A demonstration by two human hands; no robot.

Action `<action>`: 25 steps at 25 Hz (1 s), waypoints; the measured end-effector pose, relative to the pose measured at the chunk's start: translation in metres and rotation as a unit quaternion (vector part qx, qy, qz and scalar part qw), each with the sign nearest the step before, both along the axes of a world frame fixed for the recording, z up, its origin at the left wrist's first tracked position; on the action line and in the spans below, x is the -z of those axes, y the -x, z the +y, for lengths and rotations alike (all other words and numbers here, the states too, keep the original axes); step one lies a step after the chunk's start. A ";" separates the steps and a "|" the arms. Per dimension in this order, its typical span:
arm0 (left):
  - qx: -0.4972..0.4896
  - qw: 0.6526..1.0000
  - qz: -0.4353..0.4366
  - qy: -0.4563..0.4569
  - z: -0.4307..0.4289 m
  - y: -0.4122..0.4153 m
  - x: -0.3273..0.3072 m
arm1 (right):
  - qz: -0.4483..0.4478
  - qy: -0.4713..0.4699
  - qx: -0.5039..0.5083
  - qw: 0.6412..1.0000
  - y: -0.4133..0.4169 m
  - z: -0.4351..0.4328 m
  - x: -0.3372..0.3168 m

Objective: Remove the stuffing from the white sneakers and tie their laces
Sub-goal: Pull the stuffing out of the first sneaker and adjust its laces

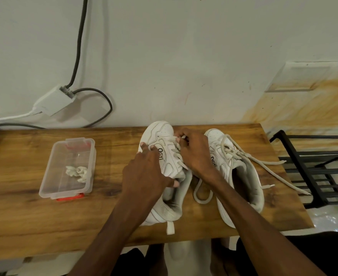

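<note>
Head view, sole entry. Item: table [24,216], wood, against a wall. Item: left shoe [165,136], white, tipped onto its side near the table's middle, toe toward the wall. Item: right shoe [242,176], just beside it, upright, its loose lace [267,164] trailing across the table toward the right edge. We cannot tell which shoe owns the lace loop lying between them. Item: left hand [144,168], fingers spread flat on the left shoe's side, thumb hooked at the collar, so the side wall is held between them. Item: right hand [194,150], fingertips drawn together and pinching the lace [179,154] at the rows nearest the toe. Item: box [50,188], clear plastic, well to the left, holding the stuffing [77,172], a crumpled white wad. Item: rack [313,166], black, off the table's right end. Item: adapter [54,102] with cables, on the wall. We judge the stuffing step done, as far as the shoe mouths show, and the lacing of the left shoe in hand, neither shoe yet tied. Next move, in our view: draw the lace snug row by row toward the collar, keep the shoe steady, then free both ends for a bow.
</note>
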State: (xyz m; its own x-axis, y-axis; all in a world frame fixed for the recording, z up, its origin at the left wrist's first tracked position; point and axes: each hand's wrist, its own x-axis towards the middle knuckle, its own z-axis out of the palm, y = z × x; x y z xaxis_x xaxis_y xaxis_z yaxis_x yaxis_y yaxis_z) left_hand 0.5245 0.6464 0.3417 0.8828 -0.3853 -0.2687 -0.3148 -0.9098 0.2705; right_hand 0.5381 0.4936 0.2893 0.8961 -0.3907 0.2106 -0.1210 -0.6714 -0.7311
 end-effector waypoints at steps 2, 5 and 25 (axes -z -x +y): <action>-0.001 1.000 -0.007 0.000 -0.001 0.002 0.000 | -0.007 -0.007 -0.035 0.999 0.015 0.007 -0.014; -0.003 1.000 -0.019 0.002 -0.003 0.004 0.001 | -0.033 0.044 -0.103 0.993 0.043 0.022 -0.019; -0.008 0.998 -0.039 0.056 0.000 0.007 0.006 | -0.022 0.073 -0.087 0.993 0.012 0.018 -0.010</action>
